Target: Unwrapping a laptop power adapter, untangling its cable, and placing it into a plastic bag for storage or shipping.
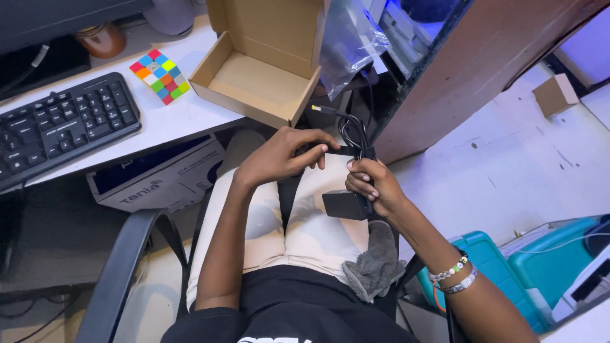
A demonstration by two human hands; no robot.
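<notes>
Both hands are gripping a black power adapter (345, 204) and its coiled cable (353, 134) mid-frame over the lap: right hand (375, 187) is clutching the brick, left hand (279, 155) is pinching the cable strap. Open cardboard box (254, 73) is sitting above.

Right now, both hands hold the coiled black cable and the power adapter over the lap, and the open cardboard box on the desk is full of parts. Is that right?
Not quite. The head view shows the open cardboard box empty inside. The rest holds: the left hand and right hand hold the coiled black cable and the power adapter over the lap.
</notes>
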